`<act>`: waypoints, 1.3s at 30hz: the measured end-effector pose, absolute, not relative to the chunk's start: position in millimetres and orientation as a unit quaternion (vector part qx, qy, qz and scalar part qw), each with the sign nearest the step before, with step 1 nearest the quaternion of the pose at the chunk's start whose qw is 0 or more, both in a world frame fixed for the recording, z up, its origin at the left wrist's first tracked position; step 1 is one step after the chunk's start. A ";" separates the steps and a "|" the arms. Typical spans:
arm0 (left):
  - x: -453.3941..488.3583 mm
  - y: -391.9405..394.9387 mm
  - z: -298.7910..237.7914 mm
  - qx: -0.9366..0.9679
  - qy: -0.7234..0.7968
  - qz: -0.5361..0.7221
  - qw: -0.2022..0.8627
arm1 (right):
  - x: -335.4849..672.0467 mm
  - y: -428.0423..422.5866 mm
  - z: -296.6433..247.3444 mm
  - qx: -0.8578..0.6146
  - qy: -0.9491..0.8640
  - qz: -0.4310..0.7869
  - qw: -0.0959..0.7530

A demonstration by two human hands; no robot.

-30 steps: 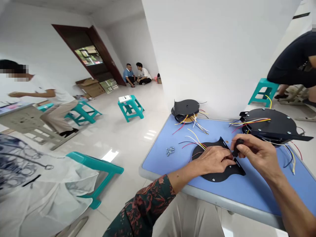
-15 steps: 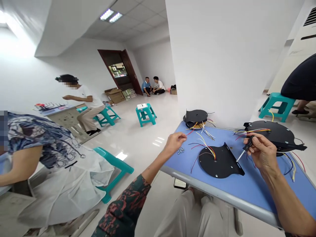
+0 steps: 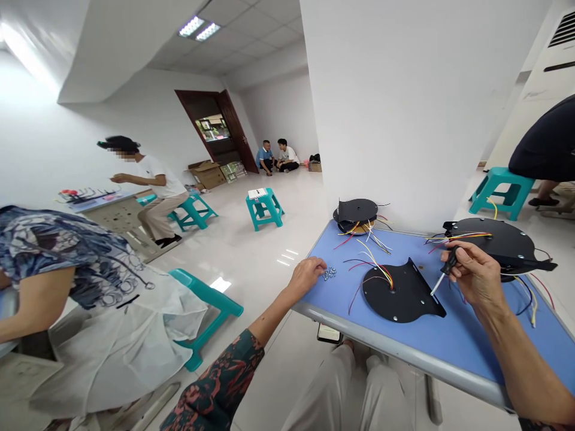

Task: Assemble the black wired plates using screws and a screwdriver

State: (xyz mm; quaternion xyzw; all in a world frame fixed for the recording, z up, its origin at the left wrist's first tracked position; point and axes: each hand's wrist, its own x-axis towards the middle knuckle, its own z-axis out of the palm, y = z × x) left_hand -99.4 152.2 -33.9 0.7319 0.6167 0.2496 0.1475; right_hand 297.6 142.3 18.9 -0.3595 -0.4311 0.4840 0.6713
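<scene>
Head view: R hand, fingers pressed together, pinches a black-handled screwdriver, tip angled down just off 3 o'clock of a black metal plate w/ coloured wires. L hand curls right by a small pile of metal nuts, at 9 o'clock of the plate; maybe touching them, hard to tell from here. Wired plate stack at 12 o'clock, another wired plate at 2 o'clock, all on a blue table. Risks: a careless L hand could scatter the nuts toward the edge; a drifting tip could snag wires — or scratch the plate.
</scene>
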 end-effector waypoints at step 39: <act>82.7 186.4 -11.0 0.690 0.330 0.459 0.453 | 274.9 128.4 15.4 -0.349 -0.456 0.282 0.769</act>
